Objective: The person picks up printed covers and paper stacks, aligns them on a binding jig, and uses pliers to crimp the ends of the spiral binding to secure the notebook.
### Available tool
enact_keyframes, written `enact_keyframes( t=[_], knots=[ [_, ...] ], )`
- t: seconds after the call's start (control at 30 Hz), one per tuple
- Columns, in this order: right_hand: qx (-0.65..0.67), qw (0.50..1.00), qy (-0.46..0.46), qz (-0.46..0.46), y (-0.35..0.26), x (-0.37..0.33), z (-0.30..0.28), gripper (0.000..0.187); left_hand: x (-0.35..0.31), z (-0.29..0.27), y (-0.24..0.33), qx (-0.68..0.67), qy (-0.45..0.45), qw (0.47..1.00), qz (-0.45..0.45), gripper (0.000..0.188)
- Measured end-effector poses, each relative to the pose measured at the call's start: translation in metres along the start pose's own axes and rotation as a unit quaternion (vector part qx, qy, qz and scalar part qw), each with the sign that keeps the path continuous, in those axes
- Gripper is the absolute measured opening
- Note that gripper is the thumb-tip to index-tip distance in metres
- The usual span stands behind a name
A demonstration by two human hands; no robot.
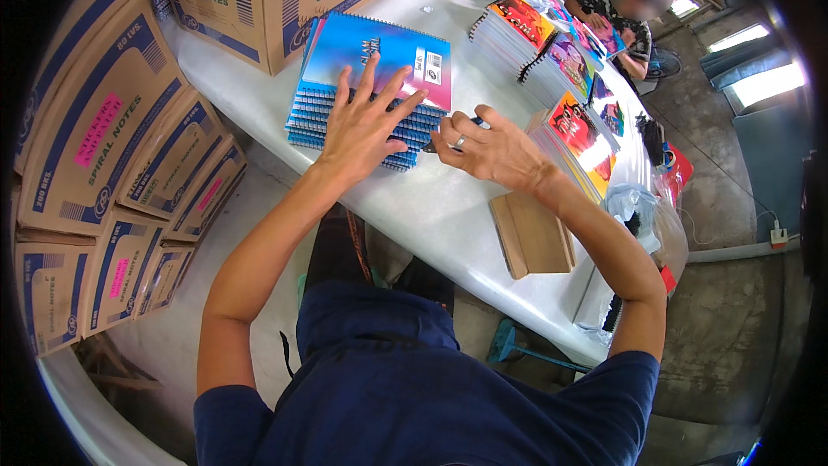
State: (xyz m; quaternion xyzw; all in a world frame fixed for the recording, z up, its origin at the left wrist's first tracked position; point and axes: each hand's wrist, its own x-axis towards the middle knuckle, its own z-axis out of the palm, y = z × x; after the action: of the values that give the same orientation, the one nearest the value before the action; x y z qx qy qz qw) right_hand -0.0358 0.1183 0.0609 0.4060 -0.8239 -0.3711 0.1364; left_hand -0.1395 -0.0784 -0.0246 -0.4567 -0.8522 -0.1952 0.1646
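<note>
Brown cardboard block (533,235) lies nearest, on a white tabletop (444,216); beyond, the left hand (366,125), splayed wide, grips nothing, pressing a stack of blue-and-pink spiral-bound notebooks (407,47); the right hand (487,148), curled beside the stack, encloses a small dark item (429,147), mostly hidden. Farther: brown, blue-banded carton (293,0).

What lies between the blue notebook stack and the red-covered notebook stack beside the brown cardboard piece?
In the head view, the right hand, seemingly gripping an unclear dark item, is between them, over white tabletop.

Print marks cartons (129,112), pink labels (99,129), top notebook (400,50).
</note>
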Motion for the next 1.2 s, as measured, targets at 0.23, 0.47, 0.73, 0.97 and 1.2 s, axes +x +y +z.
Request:
enact_keyframes(
  t=[0.23, 0.47, 0.73, 0.97, 1.2],
  knots=[
    [0.218, 0.899, -0.286, 0.25, -0.038, 0.034, -0.025, 0.016, -0.001, 0.0, -0.002, -0.006, 0.005, 1.0, 0.007, 0.084],
    [0.116, 0.988, 0.021, 0.101, -0.006, 0.012, -0.013, 0.021, -0.006, 0.005, -0.002, -0.004, 0.024, 1.0, 0.009, 0.089],
    [0.038, 0.999, -0.013, -0.017, -0.008, 0.008, 0.005, 0.029, -0.004, 0.003, -0.001, -0.003, 0.016, 1.0, 0.018, 0.09],
    [0.212, 0.893, -0.304, 0.257, -0.05, 0.039, -0.01, 0.015, -0.007, 0.005, -0.002, -0.002, 0.032, 0.999, 0.014, 0.089],
    [0.116, 0.992, 0.019, 0.034, -0.009, 0.02, -0.009, 0.023, -0.017, 0.007, 0.0, -0.008, 0.03, 0.999, 0.013, 0.093]
  ],
)
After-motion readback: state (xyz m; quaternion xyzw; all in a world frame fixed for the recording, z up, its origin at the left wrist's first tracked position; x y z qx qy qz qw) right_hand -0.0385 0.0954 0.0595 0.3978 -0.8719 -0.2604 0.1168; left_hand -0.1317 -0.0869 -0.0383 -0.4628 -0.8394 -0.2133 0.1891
